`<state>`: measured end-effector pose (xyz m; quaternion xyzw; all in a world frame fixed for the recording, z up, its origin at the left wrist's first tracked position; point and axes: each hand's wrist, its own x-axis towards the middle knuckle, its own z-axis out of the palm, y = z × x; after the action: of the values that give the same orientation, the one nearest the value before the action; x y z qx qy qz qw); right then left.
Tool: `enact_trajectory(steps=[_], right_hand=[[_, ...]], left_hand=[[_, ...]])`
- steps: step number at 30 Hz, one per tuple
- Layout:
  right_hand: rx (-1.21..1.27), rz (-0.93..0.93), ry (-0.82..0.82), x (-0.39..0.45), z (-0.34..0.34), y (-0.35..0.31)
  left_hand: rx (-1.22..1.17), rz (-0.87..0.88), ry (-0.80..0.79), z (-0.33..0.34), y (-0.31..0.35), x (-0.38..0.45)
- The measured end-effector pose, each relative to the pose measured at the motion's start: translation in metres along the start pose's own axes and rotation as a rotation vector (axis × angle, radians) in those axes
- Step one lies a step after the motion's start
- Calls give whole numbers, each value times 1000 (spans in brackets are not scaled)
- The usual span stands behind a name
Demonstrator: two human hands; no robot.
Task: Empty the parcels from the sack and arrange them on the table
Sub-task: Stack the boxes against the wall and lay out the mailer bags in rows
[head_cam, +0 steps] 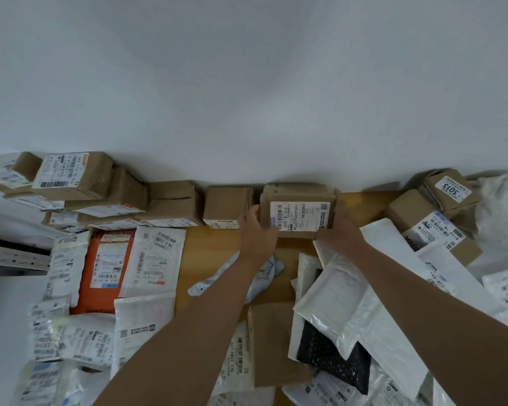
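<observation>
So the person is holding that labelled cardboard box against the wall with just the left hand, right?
Not quite. The head view shows both hands on the cardboard box: the left hand grips its left end and the right hand its right end, against the wall.

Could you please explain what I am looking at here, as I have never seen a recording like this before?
This is one picture from a wide-angle camera worn on a person's head, looking forward and down, so the wall bends. There is no machine: the two bare arms are the person's own. The left hand and right hand grip the two ends of a cardboard box with a white shipping label, at the back of a wooden table by the wall. To its left runs a row of brown boxes. Nearer lie flat mailers, among them an orange mailer and a white bubble mailer. A white sack shows at the far right.
</observation>
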<state>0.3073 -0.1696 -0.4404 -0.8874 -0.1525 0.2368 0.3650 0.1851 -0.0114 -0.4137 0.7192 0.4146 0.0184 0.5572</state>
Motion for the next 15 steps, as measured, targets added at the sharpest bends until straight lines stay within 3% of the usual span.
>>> enact_trajectory(steps=[5, 8, 11, 13, 15], right_hand=[[-119, 7, 136, -1, 5, 1], [-140, 72, 120, 2, 9, 0], [-195, 140, 106, 0, 12, 1], [-316, -5, 198, -2, 12, 1], [-577, -274, 190, -4, 12, 4]], left_hand=[[37, -39, -17, 7, -30, 11], [151, 3, -36, -4, -16, -1], [344, 70, 78, -23, -15, -2], [547, 142, 132, -34, -18, 2], [792, 230, 94, -41, -21, 10]])
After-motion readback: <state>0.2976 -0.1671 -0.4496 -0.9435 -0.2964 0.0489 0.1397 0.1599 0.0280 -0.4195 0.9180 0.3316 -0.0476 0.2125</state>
